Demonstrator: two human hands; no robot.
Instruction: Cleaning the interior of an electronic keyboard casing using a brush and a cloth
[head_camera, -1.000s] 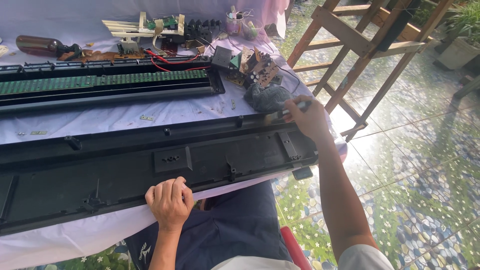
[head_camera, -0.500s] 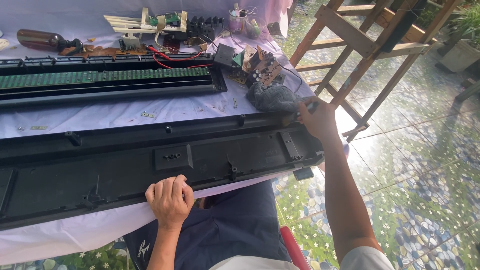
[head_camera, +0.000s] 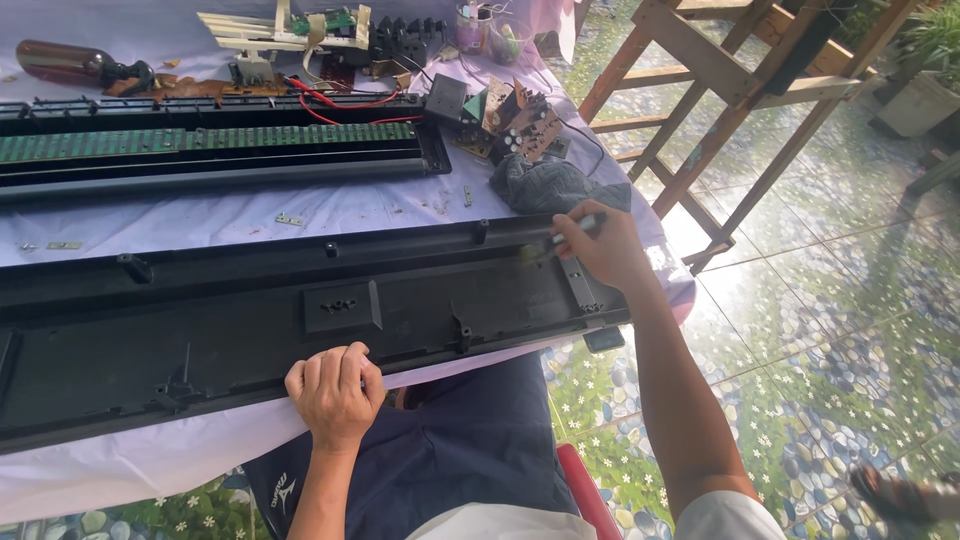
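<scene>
Pinching a thin pale tool, my right hand has its fingers closed round it, tip aimed left onto the long black plastic casing; my left hand is curled shut over that casing's near edge, gripping it; the casing's long axis runs left to right across the white-clothed table, right hand nearer its right end; beyond the casing lie a grey rag and a long green circuit board.
</scene>
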